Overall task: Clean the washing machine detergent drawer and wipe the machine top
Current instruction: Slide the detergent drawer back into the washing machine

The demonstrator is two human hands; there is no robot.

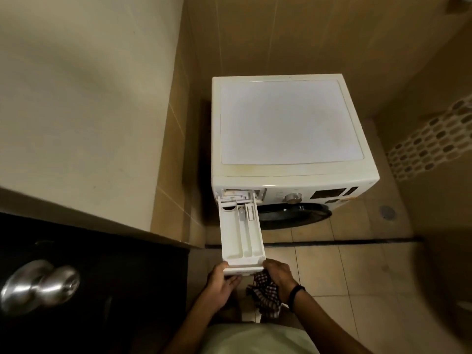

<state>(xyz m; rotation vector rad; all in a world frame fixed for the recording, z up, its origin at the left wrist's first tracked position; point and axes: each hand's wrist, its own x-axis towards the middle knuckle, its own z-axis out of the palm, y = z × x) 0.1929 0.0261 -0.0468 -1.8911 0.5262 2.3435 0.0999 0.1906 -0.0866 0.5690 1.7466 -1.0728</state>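
A white front-loading washing machine [293, 180] stands against a tiled wall at about 1 o'clock from the middle of the head view, its flat top [288, 123] bare and faintly yellowed along the near edge. A dark door [107, 290] with a metal knob [40, 284] fills the 8 o'clock corner.

From the machine's upper left front, the detergent drawer [240, 233] juts far out over the tiled floor [357, 272]. Its long axis runs from 12 o'clock at the slot to 6 o'clock at the person, and three open compartments lie side by side along it. Whether the far end is caught in the slot cannot be told.

Both hands meet the drawer at its 6 o'clock end, neither one nearer than the other. The left hand [222, 279] grips the front panel's left corner, thumb on top and fingers curled beneath. The right hand [278, 277] sits at the right corner, its curled fingers bunched round a checked cloth [265, 293] that hangs below the panel. A dark wristband [296, 293] circles that wrist.

The likely next move is a straight pull toward 6 o'clock, along the drawer's length, to free it for cleaning. The top looks not yet wiped.
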